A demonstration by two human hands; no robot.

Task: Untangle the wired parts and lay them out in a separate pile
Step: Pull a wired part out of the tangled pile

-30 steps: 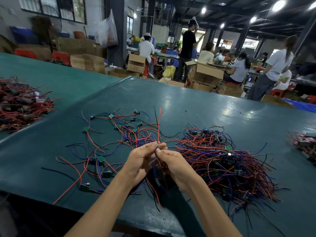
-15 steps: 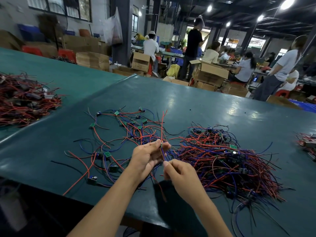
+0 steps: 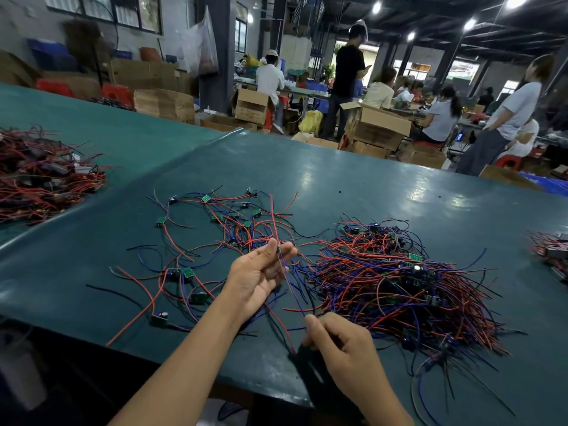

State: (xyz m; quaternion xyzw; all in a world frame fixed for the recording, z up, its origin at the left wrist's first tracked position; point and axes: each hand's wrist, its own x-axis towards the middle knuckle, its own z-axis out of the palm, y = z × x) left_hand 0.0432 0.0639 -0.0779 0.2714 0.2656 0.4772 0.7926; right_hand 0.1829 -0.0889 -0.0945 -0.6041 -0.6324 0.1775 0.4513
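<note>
The table's green covering is smooth and glossy with patches of glare, the wires wear sleek red, blue and black plastic sheathing, and the boxes behind are matt brown cardboard.

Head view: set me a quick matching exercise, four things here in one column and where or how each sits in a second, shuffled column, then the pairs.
Things
1. left hand
2. right hand
3. dense tangle
4. laid-out parts

Place or state
A. spread loosely on the table, left of the tangle
B. raised, fingertips pinching a wired part
C. heaped thick, right of both hands
D. lowest, near the table's front edge, fingers curled on wires

Pairs: 1-B, 2-D, 3-C, 4-A
</note>
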